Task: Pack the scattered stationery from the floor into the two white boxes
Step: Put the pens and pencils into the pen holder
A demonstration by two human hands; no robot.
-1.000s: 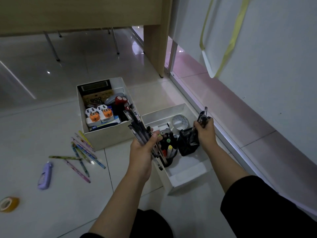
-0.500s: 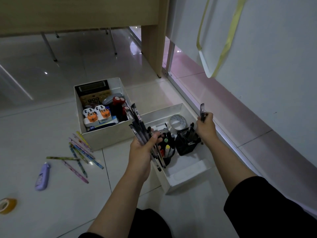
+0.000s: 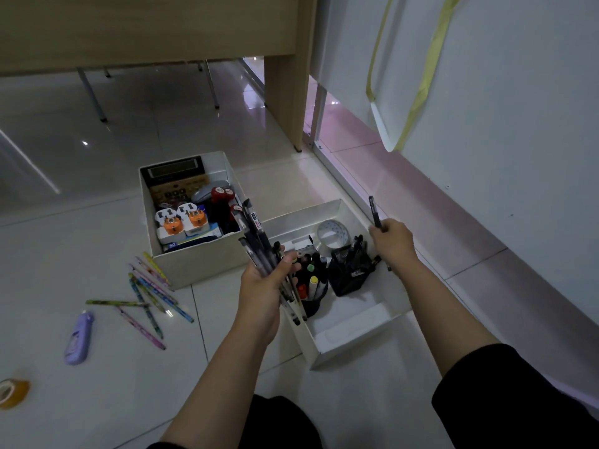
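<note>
Both boxes [image 3: 197, 264] [image 3: 353, 348] are white. The far one holds a black-and-tan calculator [image 3: 176, 179], white plugs [image 3: 181, 220] with orange centres and red-capped tools [image 3: 222, 193]. Black pens [image 3: 259, 244] fan toward 11 o'clock. Loose pencils [image 3: 149, 296] are patterned pink, blue, green; the corrector [image 3: 78, 339] lilac; the tape [image 3: 13, 393] amber.

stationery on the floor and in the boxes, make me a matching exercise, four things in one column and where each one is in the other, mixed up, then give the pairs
Things:
1. calculator
2. purple correction tape
3. bundle of black pens
4. clear tape roll

Places:
A. gripped in the left hand
B. on the floor tiles, left of the patterned pencils
C. at the far end of the left box
D. inside the right box, behind the black mesh holder

Pairs: 1-C, 2-B, 3-A, 4-D
</note>
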